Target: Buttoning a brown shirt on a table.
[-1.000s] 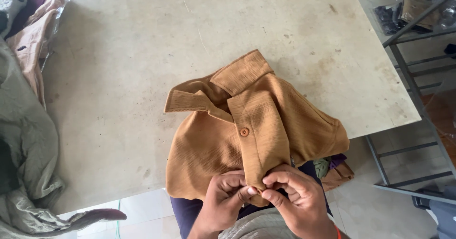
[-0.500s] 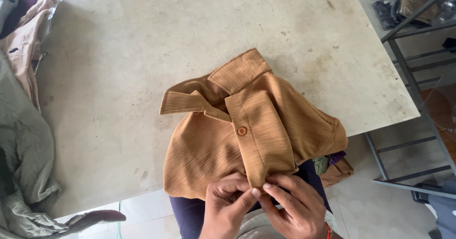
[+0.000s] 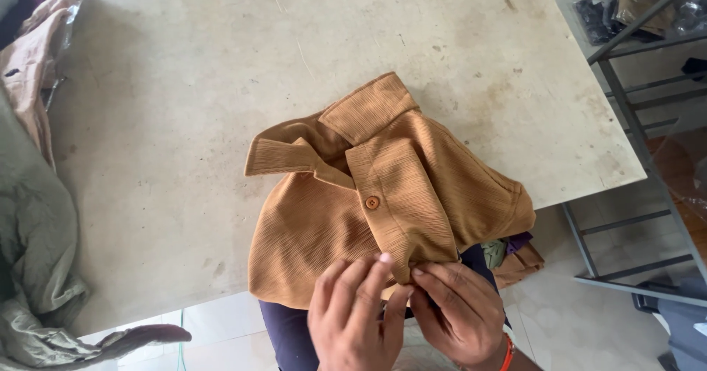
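Observation:
A tan ribbed collared shirt [image 3: 412, 187] lies on the pale stone table [image 3: 184, 113], collar toward the far side, one button [image 3: 373, 202] showing on its placket. Its lower part hangs over the near table edge. My left hand [image 3: 352, 316] and my right hand [image 3: 455, 312] meet at the bottom end of the placket, fingertips pinching the fabric there from both sides. What lies between the fingers is hidden by the cloth.
A heap of grey-green cloth [image 3: 29, 253] and pinkish garments [image 3: 33, 54] lies along the table's left side. A metal rack [image 3: 641, 106] with bagged items stands to the right. More folded garments [image 3: 515, 257] sit below the table edge, on a tiled floor.
The hands stay at the placket's lower end; the fingers have shifted slightly and the view has moved a little closer. The shirt keeps its place.

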